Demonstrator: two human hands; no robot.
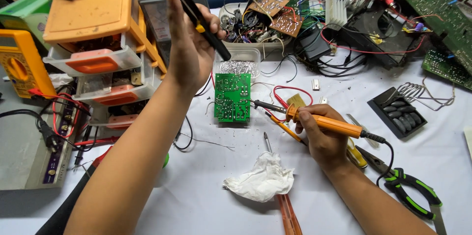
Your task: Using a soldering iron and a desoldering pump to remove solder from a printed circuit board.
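My left hand (189,43) is raised above the table, closed around a black tool with a yellow cap (196,16), likely a desoldering pump, its tip pointing down toward a clear plastic box (238,61). A green circuit board (232,97) lies flat just below that box. My right hand (319,134) grips an orange-handled soldering iron (314,119), its metal tip resting near the board's right edge. The iron's black cord trails off to the right.
An orange drawer unit (98,33) and a yellow multimeter (19,65) stand at left. A crumpled tissue (260,178) lies in front. Green-handled pliers (410,190), a black keypad (397,113), loose boards and tangled wires crowd the right and back.
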